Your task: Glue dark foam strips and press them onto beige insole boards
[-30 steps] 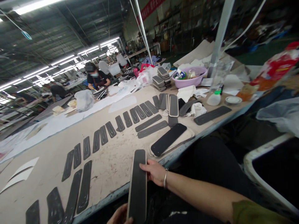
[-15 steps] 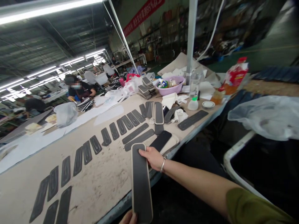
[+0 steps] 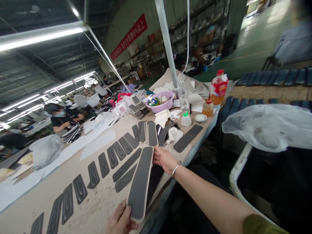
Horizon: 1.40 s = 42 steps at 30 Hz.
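Note:
I hold a long flat pad (image 3: 140,182), dark grey with a tan rim, above the near edge of the worktable (image 3: 102,201). My left hand (image 3: 120,221) is closed on its near end at the bottom of the view. My right hand (image 3: 164,159) grips its far end with fingers on the rim; a bracelet sits on that wrist. Under the pad lies a stack of similar pads with a black one (image 3: 153,180) on top. Rows of dark grey strips (image 3: 110,159) lie across the table.
A purple basin (image 3: 162,104), stacks of pads (image 3: 136,107), a white squeeze bottle (image 3: 186,119), a lid, a jar and a red-labelled bottle (image 3: 218,86) stand at the table's far end. A steel pole (image 3: 167,42) rises there. A white-rimmed bin with clear plastic (image 3: 268,125) is on my right. People work at the far left.
The view has swung right and up. The pad has tilted from upright to leaning right, and both hands have moved up with it. My left hand shows more.

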Tool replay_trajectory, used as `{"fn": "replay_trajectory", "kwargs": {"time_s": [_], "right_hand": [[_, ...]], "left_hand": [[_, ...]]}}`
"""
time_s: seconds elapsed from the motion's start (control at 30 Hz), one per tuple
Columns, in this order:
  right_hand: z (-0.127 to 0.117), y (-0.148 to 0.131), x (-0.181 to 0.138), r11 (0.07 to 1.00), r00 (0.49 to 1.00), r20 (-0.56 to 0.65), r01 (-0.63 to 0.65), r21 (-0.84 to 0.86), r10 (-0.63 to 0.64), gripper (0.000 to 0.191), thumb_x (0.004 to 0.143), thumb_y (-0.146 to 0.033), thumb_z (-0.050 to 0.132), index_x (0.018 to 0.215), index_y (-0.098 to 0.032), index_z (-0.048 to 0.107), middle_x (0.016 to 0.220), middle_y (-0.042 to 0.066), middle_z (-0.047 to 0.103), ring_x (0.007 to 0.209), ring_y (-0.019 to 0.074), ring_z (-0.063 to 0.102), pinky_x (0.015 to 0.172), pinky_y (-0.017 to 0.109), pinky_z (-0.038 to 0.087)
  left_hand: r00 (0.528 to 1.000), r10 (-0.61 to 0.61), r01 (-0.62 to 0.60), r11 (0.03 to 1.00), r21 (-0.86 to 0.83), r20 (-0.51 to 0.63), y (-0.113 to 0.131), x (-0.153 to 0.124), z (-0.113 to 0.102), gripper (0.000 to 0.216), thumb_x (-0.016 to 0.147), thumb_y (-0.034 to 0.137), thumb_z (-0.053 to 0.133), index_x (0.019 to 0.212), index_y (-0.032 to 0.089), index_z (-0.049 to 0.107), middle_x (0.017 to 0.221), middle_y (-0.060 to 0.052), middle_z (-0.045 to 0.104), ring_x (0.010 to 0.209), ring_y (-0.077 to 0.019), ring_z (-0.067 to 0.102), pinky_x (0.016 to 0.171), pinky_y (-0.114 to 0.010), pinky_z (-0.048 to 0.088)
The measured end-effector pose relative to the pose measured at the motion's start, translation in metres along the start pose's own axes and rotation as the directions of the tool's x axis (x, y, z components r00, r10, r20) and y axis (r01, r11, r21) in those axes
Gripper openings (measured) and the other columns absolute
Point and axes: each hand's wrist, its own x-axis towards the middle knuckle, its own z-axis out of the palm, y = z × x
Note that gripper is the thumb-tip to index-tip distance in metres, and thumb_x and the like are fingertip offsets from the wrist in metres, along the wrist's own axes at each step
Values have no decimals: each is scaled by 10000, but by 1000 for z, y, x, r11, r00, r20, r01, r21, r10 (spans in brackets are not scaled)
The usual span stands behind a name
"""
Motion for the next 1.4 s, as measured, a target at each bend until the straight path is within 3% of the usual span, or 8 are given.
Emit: {"fn": "replay_trajectory", "kwargs": {"time_s": [0.17, 0.3, 0.53, 0.67, 0.87, 1.03, 1.17, 1.4], "right_hand": [[-20, -21, 11, 978, 957, -208, 210, 15, -202, 350, 832, -391, 565, 1122, -211, 485, 1074, 86, 605, 826, 142, 619, 695, 261, 506], [-28, -17, 18, 962, 956, -168, 214, -171, -242, 442, 799, -380, 583, 1188, -200, 471, 1010, 71, 593, 777, 135, 601, 656, 264, 501], [-36, -11, 20, 813, 928, -31, 310, -494, -372, 327, 833, -386, 504, 1086, -186, 559, 940, 53, 616, 795, 151, 597, 679, 290, 491], [-35, -18, 12, 612, 867, 55, 392, -687, -494, 205, 822, -326, 532, 957, -199, 620, 876, 26, 640, 807, 155, 587, 765, 314, 469], [-35, -8, 7, 407, 858, 224, 429, -806, -461, 207, 802, -232, 553, 993, -194, 624, 913, 49, 652, 799, 166, 598, 746, 307, 468], [-35, 10, 2, 103, 834, 416, 480, -871, -362, 238, 791, -191, 569, 1021, -199, 629, 966, 67, 644, 836, 175, 596, 796, 311, 449], [-33, 19, -2, 29, 834, 450, 483, -875, -319, 265, 795, -197, 562, 1054, -189, 618, 954, 66, 643, 817, 169, 600, 779, 301, 465], [-24, 30, -15, 8, 739, 592, 627, -779, -323, 259, 855, -252, 492, 1080, -216, 614, 1004, 66, 640, 909, 180, 592, 840, 315, 458]], "left_hand": [[978, 191, -161, 945, -284, 81, 83, 78, 65, 375, 515, 239, 789, 821, 151, 590, 671, 37, 624, 465, -79, 547, 435, -220, 509], [930, 320, -244, 906, -347, 182, 128, 139, 117, 305, 603, 205, 743, 825, 158, 540, 685, 45, 618, 499, -77, 583, 517, -237, 535], [953, 220, -241, 967, 78, 210, 121, 175, 162, 405, 826, 474, 501, 904, 79, 538, 788, -130, 657, 645, -188, 661, 660, -362, 528], [935, 296, -353, 816, 458, 194, 95, 145, 135, 521, 768, 546, 542, 1020, 91, 586, 1031, -172, 649, 924, -277, 637, 837, -416, 467], [799, 180, -601, 268, 753, 574, 32, 73, 71, 628, 710, 478, 619, 1213, 112, 530, 1185, -165, 597, 1101, -305, 547, 958, -411, 391], [813, 269, -581, 300, 757, 517, 3, 53, 65, 678, 693, 337, 651, 1297, 119, 435, 1249, -158, 541, 1133, -285, 518, 970, -385, 389], [802, 429, -573, 356, 738, 416, 3, 44, 56, 558, 746, 222, 592, 1278, 143, 446, 1178, -116, 581, 1065, -235, 559, 936, -370, 422], [676, 692, -536, 225, 814, 254, 13, 16, -54, 185, 848, 310, 504, 912, 217, 650, 927, -35, 682, 846, -172, 635, 803, -278, 476]]}}
